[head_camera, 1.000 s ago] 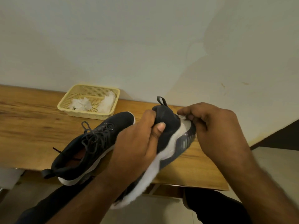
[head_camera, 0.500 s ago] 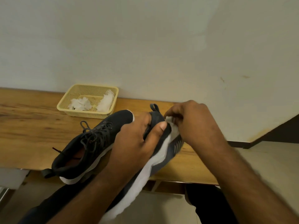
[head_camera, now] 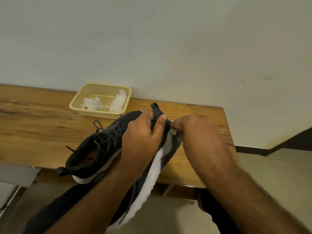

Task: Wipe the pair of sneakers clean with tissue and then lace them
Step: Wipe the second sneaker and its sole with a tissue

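We see the left hand [head_camera: 143,137] wrapped around the heel end of the held sneaker [head_camera: 152,176], fingers over the far side and the thumb pressed on the dark upper just below the pull loop [head_camera: 154,105]. The right hand [head_camera: 197,132] sits just at 3 o'clock of it, fingers curled, pinching a small wad of white tissue [head_camera: 173,131] against the shoe's heel area. The tissue shows only as a small white scrap at the fingertips.

This sneaker is lifted off the table [head_camera: 33,125], heel up at 12 o'clock and toe pointing down toward 6 o'clock, turned so its side and sole face us. Its upper is black, the midsole thick, white and bumpy along the edge, with grey stripes near the heel.

At 9 o'clock of the hands we find the second sneaker [head_camera: 94,149], resting on the wooden table with its heel overhanging the near edge. It is black with a white sole, dark laces threaded and loosely bunched, and an orange-brown lining inside.

Further out at 11 o'clock, a pale yellow mesh basket [head_camera: 77,105] stands against the wall, holding crumpled white tissues [head_camera: 118,102].
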